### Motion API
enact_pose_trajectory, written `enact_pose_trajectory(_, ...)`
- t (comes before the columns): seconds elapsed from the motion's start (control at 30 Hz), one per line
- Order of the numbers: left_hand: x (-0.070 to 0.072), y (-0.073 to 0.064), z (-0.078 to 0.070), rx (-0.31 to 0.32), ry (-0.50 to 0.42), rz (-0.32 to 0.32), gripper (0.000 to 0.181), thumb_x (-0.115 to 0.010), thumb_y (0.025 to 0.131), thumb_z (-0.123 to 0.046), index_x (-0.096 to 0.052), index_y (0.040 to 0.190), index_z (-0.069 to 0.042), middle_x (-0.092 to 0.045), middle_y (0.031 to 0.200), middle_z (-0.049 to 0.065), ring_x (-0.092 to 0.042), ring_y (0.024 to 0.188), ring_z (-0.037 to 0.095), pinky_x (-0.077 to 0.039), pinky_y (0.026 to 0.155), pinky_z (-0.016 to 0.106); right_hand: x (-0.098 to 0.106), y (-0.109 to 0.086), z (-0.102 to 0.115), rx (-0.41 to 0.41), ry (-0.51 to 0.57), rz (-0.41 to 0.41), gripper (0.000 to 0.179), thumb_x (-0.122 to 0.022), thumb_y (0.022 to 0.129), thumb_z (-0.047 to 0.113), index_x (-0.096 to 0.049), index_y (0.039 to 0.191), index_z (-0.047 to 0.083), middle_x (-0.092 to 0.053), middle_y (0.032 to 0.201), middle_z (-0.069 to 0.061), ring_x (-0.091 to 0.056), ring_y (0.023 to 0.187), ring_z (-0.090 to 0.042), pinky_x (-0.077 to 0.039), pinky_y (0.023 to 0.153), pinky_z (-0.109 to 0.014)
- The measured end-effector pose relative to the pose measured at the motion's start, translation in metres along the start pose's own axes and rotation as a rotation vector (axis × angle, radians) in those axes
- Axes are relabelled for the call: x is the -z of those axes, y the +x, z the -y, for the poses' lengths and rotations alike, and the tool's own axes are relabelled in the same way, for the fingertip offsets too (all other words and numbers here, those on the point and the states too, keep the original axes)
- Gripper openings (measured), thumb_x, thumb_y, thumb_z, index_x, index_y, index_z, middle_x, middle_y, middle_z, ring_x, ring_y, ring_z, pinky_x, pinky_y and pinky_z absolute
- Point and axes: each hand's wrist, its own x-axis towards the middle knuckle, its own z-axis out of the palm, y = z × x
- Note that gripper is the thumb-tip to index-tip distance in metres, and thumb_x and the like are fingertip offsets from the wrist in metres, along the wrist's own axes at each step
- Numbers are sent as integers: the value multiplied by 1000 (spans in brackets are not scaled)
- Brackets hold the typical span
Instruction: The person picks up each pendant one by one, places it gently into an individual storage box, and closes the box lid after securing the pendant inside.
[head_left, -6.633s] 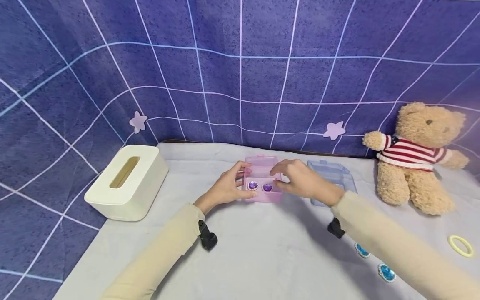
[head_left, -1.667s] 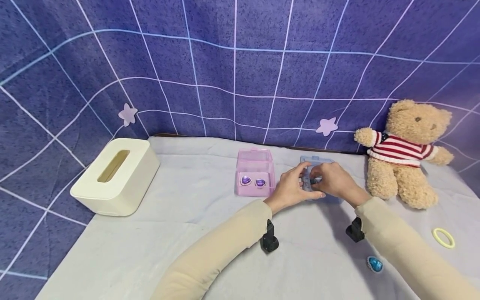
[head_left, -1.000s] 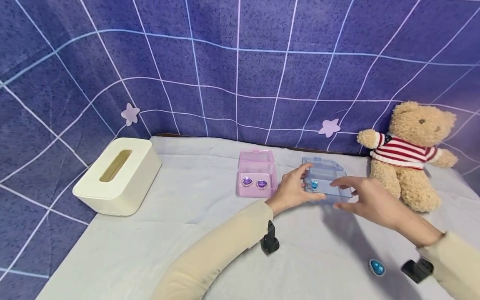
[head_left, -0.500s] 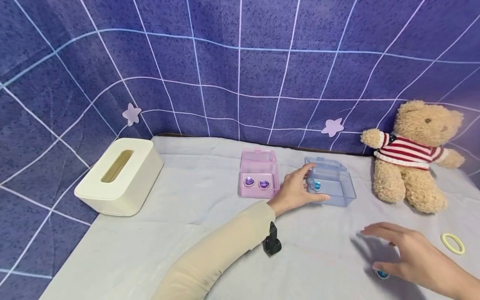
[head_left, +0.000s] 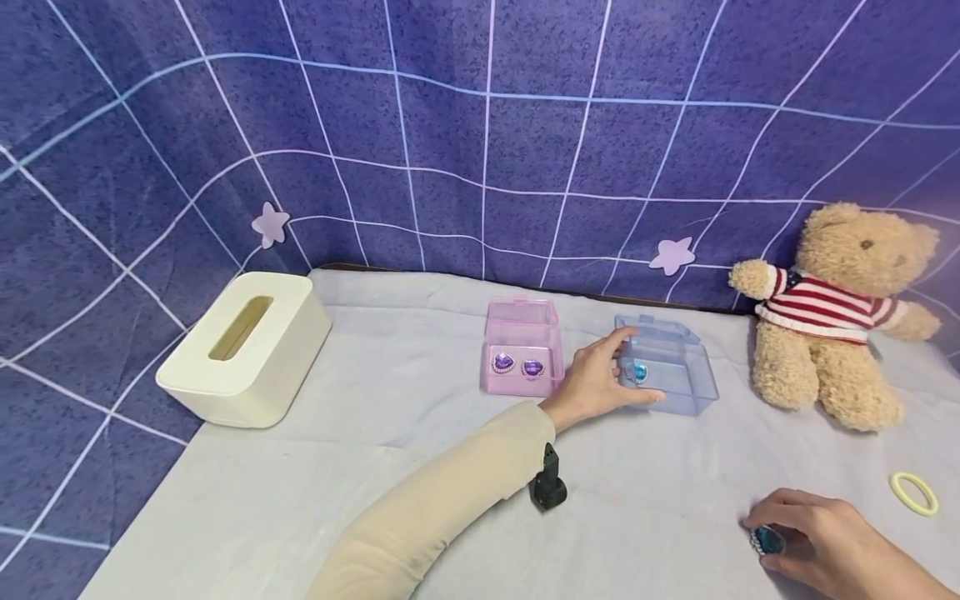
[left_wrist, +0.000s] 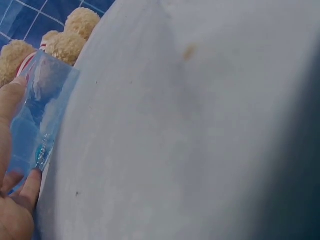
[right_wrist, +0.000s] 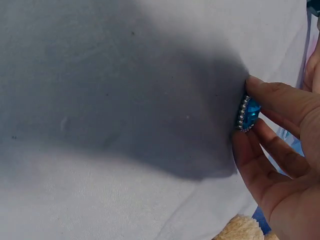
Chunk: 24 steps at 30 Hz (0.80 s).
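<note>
My left hand [head_left: 596,379] holds the left end of a clear blue plastic box [head_left: 686,379], its thumb along the front and fingers at the side and back. The box's lid stands open, and a blue gem [head_left: 638,372] edged with small beads lies inside at the left. In the left wrist view the thumb and fingers press the blue box's wall [left_wrist: 52,90]. At the lower right, my right hand [head_left: 832,537] pinches a second blue heart-shaped gem [head_left: 768,540] at the cloth. The right wrist view shows this heart-shaped gem [right_wrist: 249,114] between thumb and fingers.
Left of the blue box stands an open pink box [head_left: 517,385] with two purple gems [head_left: 503,362]. A cream tissue box [head_left: 281,371] is at the far left. A teddy bear [head_left: 825,317] sits back right, a yellow ring [head_left: 913,493] in front of it.
The pink box was held earlier; both hands then went to the blue box, where one blue gem now lies. My right hand has since moved down right and taken hold of the other gem.
</note>
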Motion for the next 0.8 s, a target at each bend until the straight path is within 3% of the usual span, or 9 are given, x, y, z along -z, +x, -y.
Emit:
enact_pose_trajectory(0.2, 0, 0, 0, 7, -9, -5, 90, -91, 62, -42, -47, 139, -23, -66, 117, 4, -66, 90, 6, -50, 78, 11, -2, -1, 0, 8, -34, -35, 27, -84, 71, 28, -69, 94, 24, -65, 93, 12, -64, 79, -2, -58, 61, -29)
enact_pose_trajectory(0.33, -1, 0, 0, -5, -3, -3, 89, -90, 63, -42, -47, 138, -24, -67, 118, 4, -66, 90, 6, -50, 80, 11, -1, -1, 3, -50, -52, -30, 28, -83, 71, 30, -69, 94, 23, -66, 95, 10, -66, 80, -9, -59, 65, -35)
enact_pose_trajectory(0.43, -1, 0, 0, -12, 8, -3, 89, -90, 63, -43, -46, 138, -25, -67, 118, 3, -67, 89, 5, -50, 80, 12, 2, -1, 7, -70, -95, -84, 28, -85, 69, 29, -69, 92, 25, -65, 93, 13, -65, 78, -5, -59, 65, -32)
enact_pose_trajectory(0.53, -1, -1, 1, -11, 7, -8, 89, -90, 63, -43, -47, 138, -25, -67, 118, 2, -66, 89, 5, -50, 79, 12, 5, 0, 12, 13, -116, -251, 33, -88, 63, 22, -68, 89, 24, -65, 87, 14, -59, 71, 6, -54, 58, -19)
enact_pose_trajectory(0.63, -1, -1, 1, -10, 4, -11, 89, -90, 63, -43, -47, 138, -25, -67, 118, 2, -66, 90, 5, -50, 80, 12, 11, 6, 18, 156, -106, -444, 41, -91, 56, 13, -68, 88, 22, -65, 85, 13, -55, 70, 11, -46, 53, -8)
enact_pose_trajectory(0.7, -1, -1, 1, -11, 7, -15, 89, -90, 63, -43, -47, 138, -25, -68, 118, 2, -66, 90, 5, -50, 81, 12, 14, 12, 22, 244, -98, -555, 39, -92, 58, 18, -68, 89, 22, -65, 85, 12, -55, 72, 11, -43, 55, -4)
enact_pose_trajectory(0.8, -2, -1, 2, -15, 12, -17, 88, -90, 63, -43, -48, 138, -25, -68, 117, 2, -65, 93, 5, -50, 82, 12, 22, 20, 29, 313, -93, -629, 33, -89, 66, 28, -68, 91, 21, -66, 87, 13, -58, 76, 9, -43, 59, -2)
